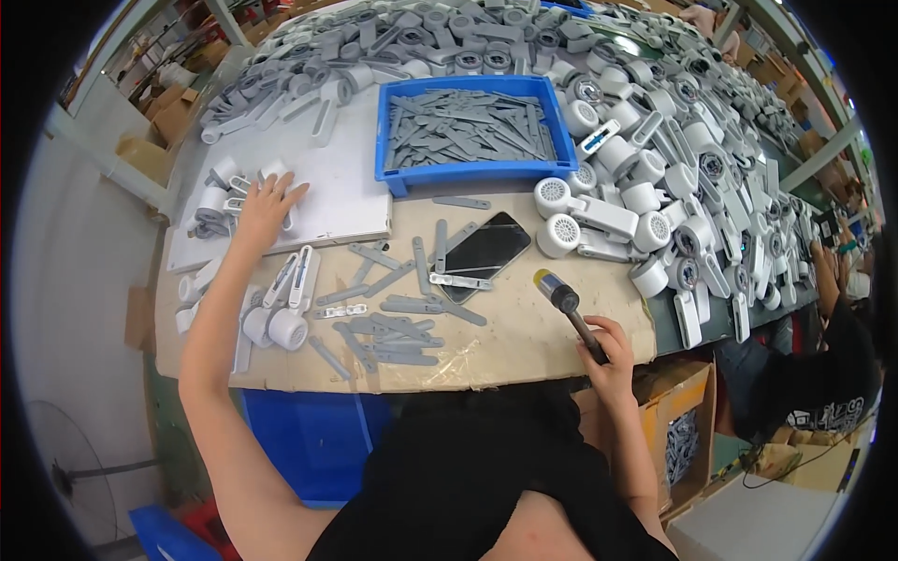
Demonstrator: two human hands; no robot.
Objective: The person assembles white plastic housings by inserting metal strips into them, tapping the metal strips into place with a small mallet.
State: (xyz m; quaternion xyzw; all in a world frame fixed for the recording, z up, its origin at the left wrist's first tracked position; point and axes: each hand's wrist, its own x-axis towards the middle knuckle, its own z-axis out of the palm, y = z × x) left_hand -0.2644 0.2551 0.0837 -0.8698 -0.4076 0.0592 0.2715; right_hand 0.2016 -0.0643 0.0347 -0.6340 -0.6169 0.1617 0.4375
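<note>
My left hand (pixel 267 210) reaches over the white board with fingers spread, among white-and-grey plastic housings (pixel 213 201) with round heads and slotted handles. Its fingertips reach one housing; whether they press on it is hard to see. In my right hand (pixel 608 360) is a mallet (pixel 582 327) with a dark handle, a black-and-grey head and a yellowish face, raised over the table's front right. Between my hands lie many flat grey plastic strips (pixel 398 338), a black smartphone (pixel 486 252) with strips on it, and a pale clear strip (pixel 340 311).
A blue bin (pixel 383 150) full of grey strips stands at the back middle. Housings are heaped along the back and right (pixel 645 168); a few more (pixel 281 323) lie near my left forearm. An open carton (pixel 697 393) stands below the right edge. Another person (pixel 795 374) is at far right.
</note>
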